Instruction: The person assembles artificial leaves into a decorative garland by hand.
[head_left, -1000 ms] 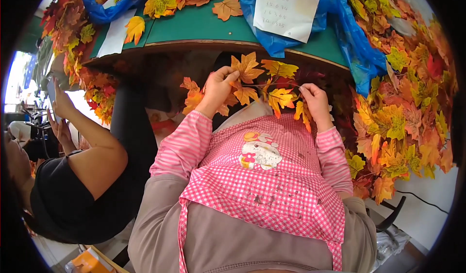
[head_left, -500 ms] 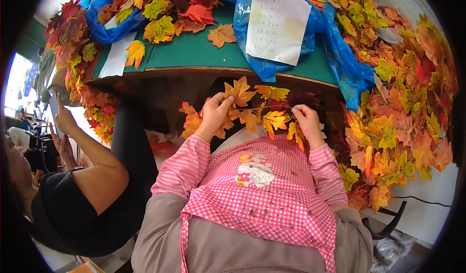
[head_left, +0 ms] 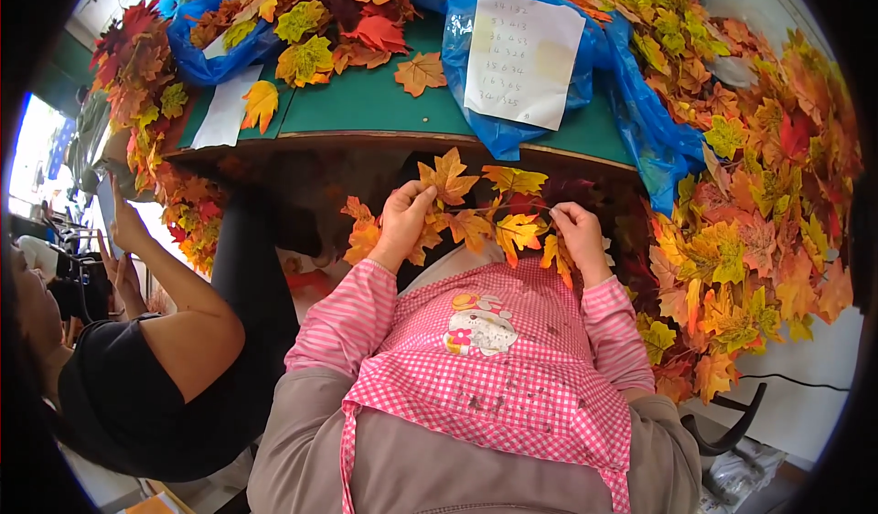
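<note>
An artificial maple leaf garland (head_left: 469, 228) in orange and yellow stretches between my two hands, just above my lap and in front of the table edge. My left hand (head_left: 402, 221) pinches it by a large orange leaf (head_left: 448, 177), thumb and fingers pressed together. On the other side, my right hand (head_left: 580, 232) grips the thin stem end between thumb and fingertips. Yellow-orange leaves (head_left: 519, 233) hang from the stem between the hands. Part of the garland behind my left hand is hidden.
The green table (head_left: 366, 112) ahead bears leaf heaps (head_left: 306, 57), blue plastic bags (head_left: 503, 139) and a handwritten sheet (head_left: 523, 61). More leaves (head_left: 732, 240) cascade at the right, beside a black chair arm (head_left: 732, 432). At the left sits a person (head_left: 174, 349) holding a phone-like device.
Both hands keep their hold on the garland and have hardly moved. The whole view has shifted slightly, with the table a little lower in the picture.
</note>
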Demonstrator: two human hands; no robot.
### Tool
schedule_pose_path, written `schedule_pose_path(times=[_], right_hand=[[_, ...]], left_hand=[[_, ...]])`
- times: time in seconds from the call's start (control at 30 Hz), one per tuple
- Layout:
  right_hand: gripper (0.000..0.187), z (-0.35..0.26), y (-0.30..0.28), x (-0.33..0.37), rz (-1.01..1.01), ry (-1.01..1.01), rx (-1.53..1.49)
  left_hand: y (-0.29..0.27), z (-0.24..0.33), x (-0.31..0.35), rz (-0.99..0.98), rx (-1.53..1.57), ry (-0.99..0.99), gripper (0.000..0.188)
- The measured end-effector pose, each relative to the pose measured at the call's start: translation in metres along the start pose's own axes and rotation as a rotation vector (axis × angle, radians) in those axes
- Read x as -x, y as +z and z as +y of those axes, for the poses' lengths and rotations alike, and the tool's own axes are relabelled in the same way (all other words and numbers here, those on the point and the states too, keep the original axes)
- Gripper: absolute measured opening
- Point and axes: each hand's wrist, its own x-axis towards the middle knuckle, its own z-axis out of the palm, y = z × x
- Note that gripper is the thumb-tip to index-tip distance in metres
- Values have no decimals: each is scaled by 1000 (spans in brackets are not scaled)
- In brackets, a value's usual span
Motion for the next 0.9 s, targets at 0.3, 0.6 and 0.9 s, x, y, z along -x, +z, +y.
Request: schedule_pose_path(times=[0.3,0.6,0.9], right_hand=[[17,1,-1,0,12,-24,36],[17,3,-1,-3,10,-42,48],[16,2,-2,1,6,-24,31]], left_hand=[[0,1,1,0,25,25,14],[-1,3,0,3,6,-16,11],[0,1,3,6,49,46,14]])
